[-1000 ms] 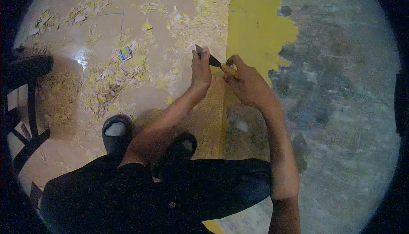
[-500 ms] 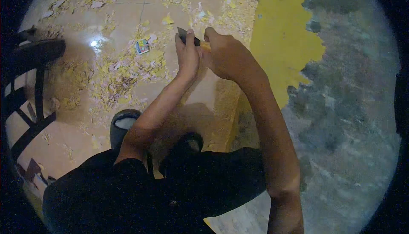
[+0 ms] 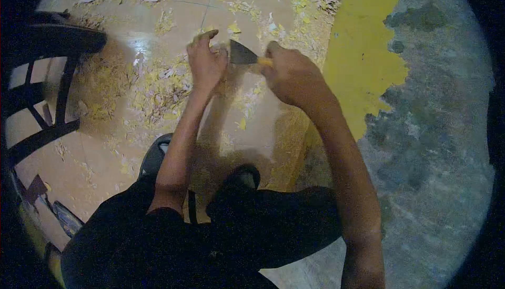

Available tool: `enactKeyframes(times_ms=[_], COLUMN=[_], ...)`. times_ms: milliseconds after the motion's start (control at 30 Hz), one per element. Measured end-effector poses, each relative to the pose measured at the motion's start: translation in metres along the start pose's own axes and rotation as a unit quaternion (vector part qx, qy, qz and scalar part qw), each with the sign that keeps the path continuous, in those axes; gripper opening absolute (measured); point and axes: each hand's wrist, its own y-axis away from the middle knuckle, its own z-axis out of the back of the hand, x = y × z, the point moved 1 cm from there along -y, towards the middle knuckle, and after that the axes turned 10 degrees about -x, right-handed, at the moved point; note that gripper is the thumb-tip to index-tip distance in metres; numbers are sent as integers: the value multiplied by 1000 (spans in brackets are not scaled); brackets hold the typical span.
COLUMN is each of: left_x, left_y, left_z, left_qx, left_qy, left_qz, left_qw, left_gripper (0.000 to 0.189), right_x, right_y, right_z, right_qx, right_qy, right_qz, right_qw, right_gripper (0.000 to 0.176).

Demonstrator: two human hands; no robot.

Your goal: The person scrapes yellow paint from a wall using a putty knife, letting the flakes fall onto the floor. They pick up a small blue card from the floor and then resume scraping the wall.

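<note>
My right hand [image 3: 292,73] grips the yellow-orange handle of a putty knife [image 3: 243,53]. Its dark, flared blade points left, toward my left hand [image 3: 206,61]. That hand is apart from the blade, with its fingers loosely bent and spread and nothing visible between them. Below both hands lies a tan floor [image 3: 242,141] strewn with yellow and pale paint flakes [image 3: 152,97].
At the left stands a dark chair [image 3: 66,91]. A yellow painted strip [image 3: 363,41] with a ragged edge borders bare grey concrete [image 3: 431,147] on the right. My dark shoes [image 3: 152,157] rest on the flake-covered floor.
My left hand has come away from the putty knife's blade and moved left, its fingers spreading. The small colourful box on the floor is out of sight now. The view has shifted slightly.
</note>
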Motion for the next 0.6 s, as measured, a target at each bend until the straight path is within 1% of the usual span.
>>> enactKeyframes(times_ms=[33, 67, 100, 133, 167, 233, 300, 367, 433, 467, 533, 567, 600], left_x=[3, 3, 5, 15, 20, 29, 40, 36, 27, 22, 12, 3, -5], left_y=[-4, -6, -7, -7, -7, -7, -11, -15, -16, -16, -19, -19, -18], left_z=[13, 24, 34, 34, 38, 42, 40, 44, 52, 55, 61, 66, 70], left_qx=[-4, 35, 74, 87, 84, 143, 152, 156, 77, 73, 18, 14, 34], left_qy=[-1, -104, -207, -221, -223, -263, -268, -276, -179, -180, -1, -2, 115], left_qz=[-1, -47, -90, -108, -111, -144, -151, -152, -151, -156, -79, -86, -3], left_qw=[1000, 993, 971, 965, 965, 943, 939, 936, 969, 968, 997, 996, 993], left_gripper=[47, 45, 42, 39, 39, 33, 30, 26, 19, 19, 15, 15, 14], right_x=[-3, -5, -8, -12, -17, -26, -32, -35, -35, -34, -33, -34, -33], right_y=[7, 16, 24, 32, 41, 54, 66, 73, 78, 81, 85, 87, 88], right_z=[4, 10, 14, 17, 18, 22, 28, 32, 37, 40, 45, 46, 46], right_qx=[-3, 4, 10, 6, 4, -3, 14, 11, 7, 4, -9, -6, -1], right_qy=[0, 7, 14, 14, 7, -4, -30, -38, -46, -42, -40, -40, -40], right_qz=[4, -22, -48, -44, -46, -54, -74, -88, -97, -95, -90, -90, -90], right_qw=[1000, 1000, 999, 999, 999, 999, 997, 995, 994, 995, 995, 995, 995], right_gripper=[27, 26, 26, 26, 25, 25, 24, 23, 23, 23, 23, 23, 23])
